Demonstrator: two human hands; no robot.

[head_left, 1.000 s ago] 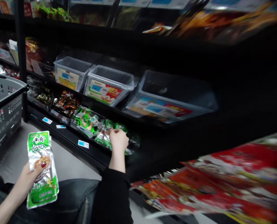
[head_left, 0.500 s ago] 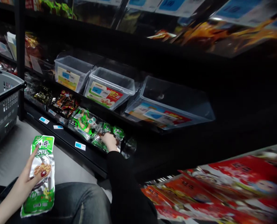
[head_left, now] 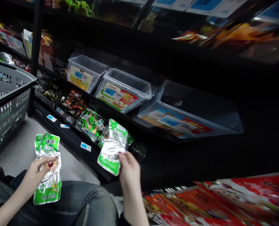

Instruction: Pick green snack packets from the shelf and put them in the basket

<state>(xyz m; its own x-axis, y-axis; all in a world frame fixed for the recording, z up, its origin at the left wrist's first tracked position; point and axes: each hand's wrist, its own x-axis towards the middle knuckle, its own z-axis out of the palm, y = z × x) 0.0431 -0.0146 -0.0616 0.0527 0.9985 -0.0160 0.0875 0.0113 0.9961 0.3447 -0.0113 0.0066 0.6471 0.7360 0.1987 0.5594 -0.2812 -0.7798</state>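
My left hand (head_left: 39,171) pinches green and silver snack packets (head_left: 50,185) upright above my knee; a second packet's edge shows behind the front one. In my right hand (head_left: 130,166) is another green and silver snack packet (head_left: 113,147), gripped by its lower right edge between thumb and fingers and tilted. It is held in front of the bottom shelf, partly hiding the clear bin behind it. Left of that packet sits a clear bin of green-wrapped snacks (head_left: 91,122).
A grey shopping basket (head_left: 9,125) is at the left beside the dark shelf post (head_left: 37,40). Clear plastic bins (head_left: 127,80) with price labels line the middle shelf. Red snack packages (head_left: 224,201) lie at the lower right. Dark bottom shelf edge (head_left: 71,133) carries price tags.
My right hand has come back from the bottom-shelf bin and now holds a packet. My left hand has moved slightly right and up with its packets. The view has shifted a little.
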